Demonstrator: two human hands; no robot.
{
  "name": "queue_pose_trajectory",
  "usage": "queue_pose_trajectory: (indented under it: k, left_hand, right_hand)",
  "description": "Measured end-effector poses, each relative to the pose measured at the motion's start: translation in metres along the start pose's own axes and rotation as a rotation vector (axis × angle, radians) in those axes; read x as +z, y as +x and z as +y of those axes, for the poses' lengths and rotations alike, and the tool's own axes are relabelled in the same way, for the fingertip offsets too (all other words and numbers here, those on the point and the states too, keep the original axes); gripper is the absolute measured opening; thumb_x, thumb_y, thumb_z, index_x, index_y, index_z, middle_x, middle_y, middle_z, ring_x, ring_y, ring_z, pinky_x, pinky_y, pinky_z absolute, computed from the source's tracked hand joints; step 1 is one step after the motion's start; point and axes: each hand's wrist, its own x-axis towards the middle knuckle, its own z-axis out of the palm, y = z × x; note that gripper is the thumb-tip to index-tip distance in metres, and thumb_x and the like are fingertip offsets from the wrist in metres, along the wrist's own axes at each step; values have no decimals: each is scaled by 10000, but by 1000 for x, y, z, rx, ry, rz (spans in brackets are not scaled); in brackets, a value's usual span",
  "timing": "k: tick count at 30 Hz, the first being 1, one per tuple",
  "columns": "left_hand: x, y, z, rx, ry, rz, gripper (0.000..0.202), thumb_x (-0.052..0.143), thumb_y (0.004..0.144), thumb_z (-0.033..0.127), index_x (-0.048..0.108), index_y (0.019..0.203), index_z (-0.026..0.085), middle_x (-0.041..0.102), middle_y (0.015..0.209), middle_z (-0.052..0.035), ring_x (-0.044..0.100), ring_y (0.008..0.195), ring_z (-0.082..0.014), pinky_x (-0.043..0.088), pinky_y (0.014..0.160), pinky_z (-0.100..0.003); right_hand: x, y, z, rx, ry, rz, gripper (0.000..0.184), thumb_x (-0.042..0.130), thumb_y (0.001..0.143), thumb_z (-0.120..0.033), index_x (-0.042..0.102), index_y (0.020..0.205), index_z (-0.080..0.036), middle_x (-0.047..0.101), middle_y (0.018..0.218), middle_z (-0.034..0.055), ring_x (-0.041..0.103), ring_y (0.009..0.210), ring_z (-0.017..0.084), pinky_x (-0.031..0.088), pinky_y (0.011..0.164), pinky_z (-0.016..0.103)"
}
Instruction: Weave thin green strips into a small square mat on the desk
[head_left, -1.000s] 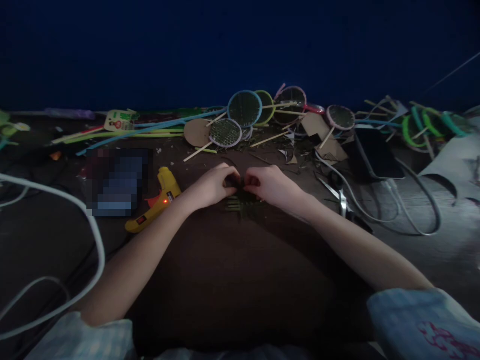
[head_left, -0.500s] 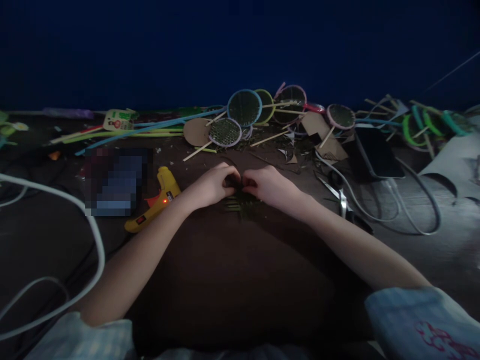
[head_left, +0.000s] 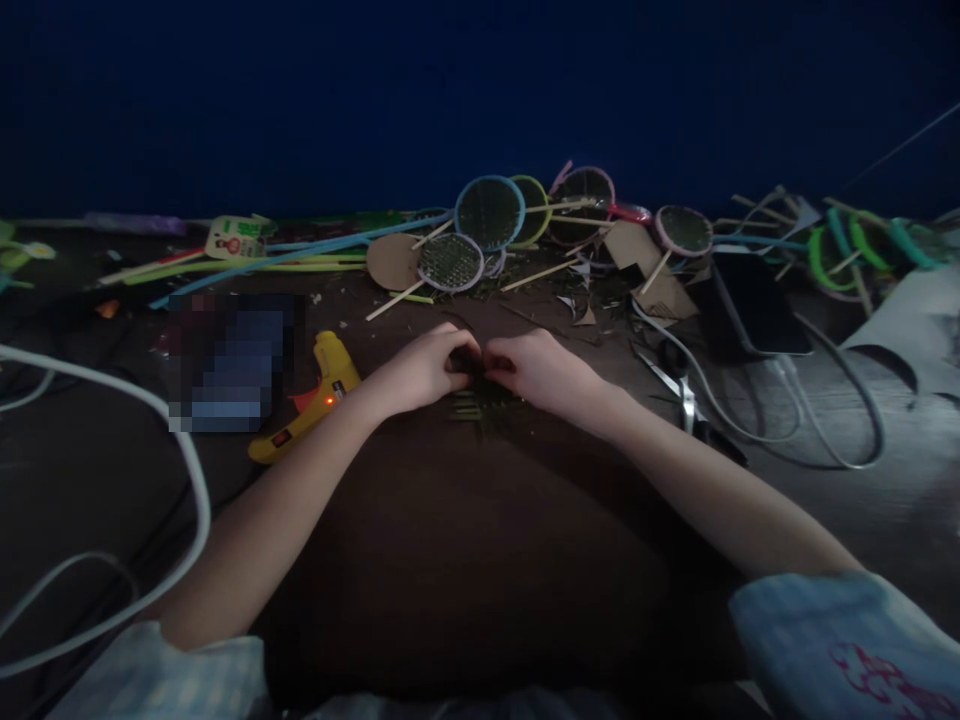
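My left hand [head_left: 437, 367] and my right hand [head_left: 529, 368] meet near the middle of the dark tabletop, fingertips almost touching. Both are closed in a pinch on a dark green, feathery leaf sprig [head_left: 469, 408]. Its narrow leaflets show below the fingers, while the part between the fingertips is hidden in shadow. Beside my left forearm lies a yellow hot glue gun [head_left: 330, 385] with its orange light on. To the right of my right hand, a pair of scissors [head_left: 686, 400] lies with its blades apart.
Small round hoops on sticks [head_left: 489, 215] lie in a row along the back, among leaf scraps and a cardboard disc [head_left: 394, 262]. A phone [head_left: 759, 303] with a cable lies at right, a blurred-out device [head_left: 238, 365] at left. A white cable [head_left: 196, 480] loops at far left.
Almost nothing differs. Both hands keep their pinch in the same place, and the view has shifted very slightly.
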Motion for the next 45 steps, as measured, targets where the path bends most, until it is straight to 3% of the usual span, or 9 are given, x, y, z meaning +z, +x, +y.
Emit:
queue_pose_trajectory:
  k: [16,23,33,38,42,45]
  left_hand:
    - [-2,1,-2,12,7,-11,176,589,702,162,560,876,176,503,882,-2,487,663,-101,391,610,-225]
    - [-3,0,-3,24,4,-30,174,571,706,163,556,879,180,496,896,-10,486,681,-111,391,627,-239]
    - [-4,0,-3,26,15,-29,164,547,724,166,560,887,172,509,900,-14,506,722,-124,395,654,-244]
    - [-8,0,0,43,39,-15,143,520,757,173,582,886,181,544,918,-19,530,843,-152,395,754,-269]
    - [-10,-3,1,-52,-36,4,213,514,757,167,559,963,193,600,940,-23,556,779,-136,418,712,-269]
    - [-11,-6,2,-147,-52,67,220,524,734,156,541,951,188,623,848,-21,568,728,-133,418,649,-256]
  right_hand:
    - [1,2,7,24,135,1,146,522,697,-121,606,810,-161,582,629,-18,500,563,72,352,569,188]
    - [-4,1,10,82,342,-117,177,454,716,-121,553,852,-175,580,613,-33,523,474,65,392,507,192]
    - [2,3,11,-12,214,-21,61,564,709,-175,586,766,-168,573,623,-31,518,593,77,346,566,186]
    - [2,4,10,-4,219,-17,46,565,712,-167,601,741,-169,569,616,-35,507,586,70,346,587,186]
    - [3,4,10,2,224,-18,46,573,713,-177,602,747,-167,574,624,-29,503,584,72,343,590,197]
    - [2,5,10,20,226,-33,49,582,708,-177,603,750,-166,569,622,-28,496,570,71,343,580,195]
